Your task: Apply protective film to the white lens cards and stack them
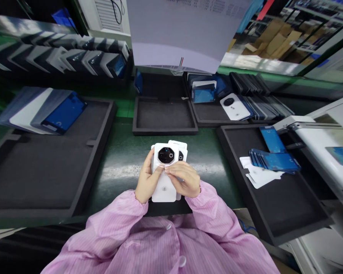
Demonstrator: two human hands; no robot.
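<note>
1. Pink sleeves [160,236] are nearest the camera; above them both hands hold white covers [165,171] over the green bench [117,163].
2. The left hand [146,182] grips the covers' left edge; the right hand [184,179] lies closed across their front.
3. At least two covers are stacked, the back one showing at the top right.
4. The front cover has a black octagonal camera window [166,155].
5. Four black foam trays [164,114] lie around; the right one holds blue films [274,160].
6. A paper sheet [183,30] hangs ahead.
</note>
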